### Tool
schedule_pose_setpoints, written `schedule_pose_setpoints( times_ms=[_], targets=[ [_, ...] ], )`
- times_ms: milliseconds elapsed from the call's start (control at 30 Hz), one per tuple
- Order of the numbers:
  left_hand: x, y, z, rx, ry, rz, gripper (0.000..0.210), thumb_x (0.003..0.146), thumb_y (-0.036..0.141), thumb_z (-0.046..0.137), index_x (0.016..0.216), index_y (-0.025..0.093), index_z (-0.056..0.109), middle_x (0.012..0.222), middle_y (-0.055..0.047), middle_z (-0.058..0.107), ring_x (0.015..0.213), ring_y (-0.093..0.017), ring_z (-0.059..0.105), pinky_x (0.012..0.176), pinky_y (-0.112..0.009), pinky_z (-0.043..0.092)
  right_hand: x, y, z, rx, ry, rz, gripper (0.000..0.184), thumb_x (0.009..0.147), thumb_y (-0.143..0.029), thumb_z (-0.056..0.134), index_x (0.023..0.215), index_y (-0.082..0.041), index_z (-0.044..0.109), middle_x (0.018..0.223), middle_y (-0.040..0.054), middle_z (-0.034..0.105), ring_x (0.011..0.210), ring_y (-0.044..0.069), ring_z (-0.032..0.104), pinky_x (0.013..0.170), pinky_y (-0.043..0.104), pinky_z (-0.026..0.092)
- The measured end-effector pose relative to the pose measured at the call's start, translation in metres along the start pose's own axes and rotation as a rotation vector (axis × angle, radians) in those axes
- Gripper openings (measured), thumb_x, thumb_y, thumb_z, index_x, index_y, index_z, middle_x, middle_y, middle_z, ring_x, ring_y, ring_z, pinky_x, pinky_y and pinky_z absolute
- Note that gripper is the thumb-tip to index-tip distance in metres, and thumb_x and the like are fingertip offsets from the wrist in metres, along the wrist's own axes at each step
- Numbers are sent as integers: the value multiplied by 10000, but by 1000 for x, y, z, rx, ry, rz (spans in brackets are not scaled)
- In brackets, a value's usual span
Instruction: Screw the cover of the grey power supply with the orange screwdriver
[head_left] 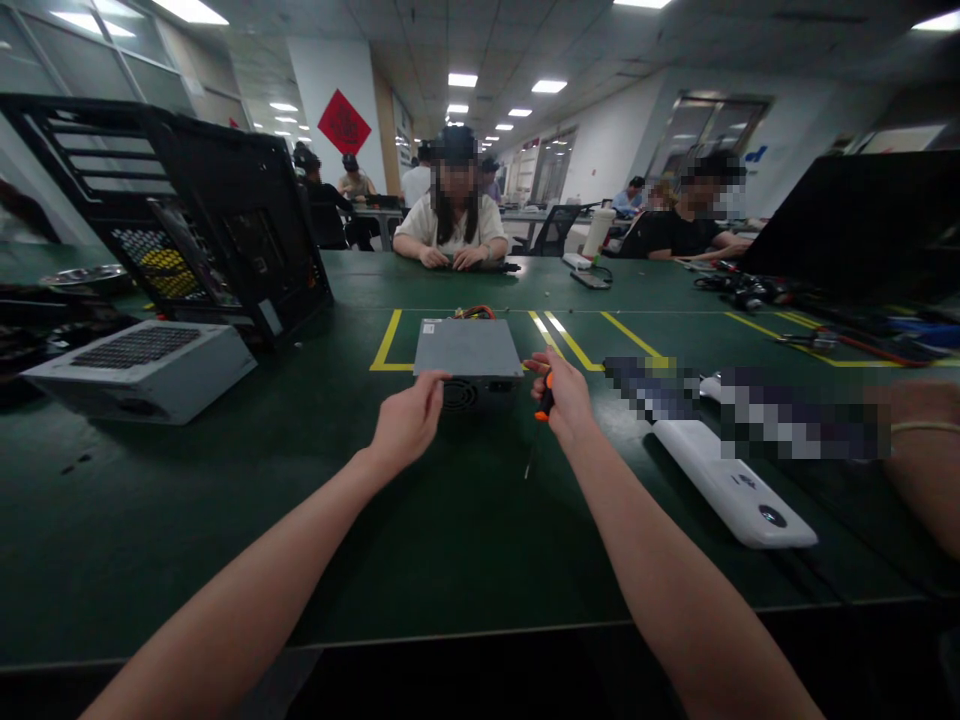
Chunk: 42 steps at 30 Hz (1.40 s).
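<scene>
1. Power supply point(469, 347) on tabletop point(450, 560), fan face near, probably for easy reach.
2. Left hand point(405, 422) half-curled at its near-left edge, presumably steadying; cannot tell whether gripping.
3. Right hand point(566, 400) closed around screwdriver point(547, 398).

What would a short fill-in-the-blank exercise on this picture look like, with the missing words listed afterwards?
1. The right hand holds a screwdriver whose handle is black and ____.
2. The left hand is at the near ____ corner of the grey power supply.
3. The tape on the green table is ____.
4. The diamond-shaped sign on the pillar is ____.

Missing words: orange; left; yellow; red.
</scene>
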<state>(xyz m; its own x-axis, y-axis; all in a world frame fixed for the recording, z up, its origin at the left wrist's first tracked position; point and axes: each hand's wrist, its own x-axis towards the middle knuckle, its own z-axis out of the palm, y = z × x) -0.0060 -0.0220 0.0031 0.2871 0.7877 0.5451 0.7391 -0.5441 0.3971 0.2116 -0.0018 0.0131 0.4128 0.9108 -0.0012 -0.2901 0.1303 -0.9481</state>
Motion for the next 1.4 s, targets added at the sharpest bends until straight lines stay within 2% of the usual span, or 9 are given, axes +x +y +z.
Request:
schedule_pose_setpoints(
  times_ms=[67, 133, 267, 400, 567, 700, 833, 1033, 1400],
  targets=[
    [0, 11, 13, 4, -174, 112, 317, 939, 300, 267, 1150, 190, 477, 891, -52, 626, 734, -168, 604, 647, -277, 451, -1, -1, 1, 20, 7, -1, 248, 739, -426, 589, 721, -182, 548, 699, -4, 619, 367, 27, 383, 338, 184, 314],
    [1, 17, 25, 15, -237, 195, 319, 931, 262, 283, 1170, 171, 474, 1061, -92, 585, 884, -198, 590, 750, -318, 463, -3, 0, 3, 31, 12, -6, 223, 725, -395, 602, 699, -183, 539, 660, -16, 609, 365, 29, 383, 341, 183, 309],
    [4, 13, 34, -86, -328, 255, 322, 921, 228, 304, 1153, 155, 514, 1084, -104, 559, 980, -199, 549, 885, -348, 427, -4, 2, 4, 39, 14, -14, 210, 694, -372, 624, 675, -188, 526, 628, -29, 599, 361, 33, 386, 341, 186, 300],
    [4, 0, 27, -403, -361, 108, 326, 927, 243, 312, 1187, 186, 500, 1083, -60, 605, 1020, -156, 554, 923, -321, 411, -2, 2, 1, 50, 10, -8, 215, 679, -376, 635, 679, -192, 524, 629, -24, 604, 373, 43, 413, 357, 193, 326],
    [1, -10, 17, -664, -283, -131, 314, 914, 294, 347, 1131, 154, 526, 1055, -76, 636, 1011, -164, 578, 882, -331, 445, -3, -6, -2, 85, 56, -37, 166, 710, -334, 594, 716, -194, 504, 618, -14, 605, 420, 59, 460, 409, 197, 380],
    [2, -10, 5, -500, -289, -125, 265, 885, 277, 408, 1056, 166, 576, 989, -64, 647, 922, -168, 598, 839, -330, 456, -11, -15, 0, 104, 74, -118, 141, 734, -318, 570, 725, -196, 499, 561, -36, 551, 441, 58, 460, 434, 191, 376],
    [3, -8, -12, -269, -452, 42, 226, 850, 238, 470, 1011, 196, 622, 1033, -48, 627, 936, -178, 574, 841, -325, 435, -19, -25, 0, 122, 69, -162, 160, 753, -326, 540, 678, -196, 486, 498, -62, 456, 411, 50, 407, 391, 190, 298],
    [-9, -23, -34, -207, -616, 58, 237, 867, 231, 438, 1026, 212, 611, 1032, -33, 599, 919, -158, 558, 801, -283, 433, -26, -34, -2, 182, 49, -251, 200, 748, -345, 516, 625, -199, 458, 480, -69, 411, 390, 50, 365, 367, 197, 251],
    [-20, -15, -23, -200, -618, 32, 251, 882, 279, 425, 1039, 214, 609, 1046, -45, 557, 943, -166, 538, 822, -291, 427, -44, -42, 6, 167, 32, -492, 257, 770, -368, 512, 586, -201, 448, 442, -66, 423, 368, 53, 372, 358, 188, 262]
  ],
)
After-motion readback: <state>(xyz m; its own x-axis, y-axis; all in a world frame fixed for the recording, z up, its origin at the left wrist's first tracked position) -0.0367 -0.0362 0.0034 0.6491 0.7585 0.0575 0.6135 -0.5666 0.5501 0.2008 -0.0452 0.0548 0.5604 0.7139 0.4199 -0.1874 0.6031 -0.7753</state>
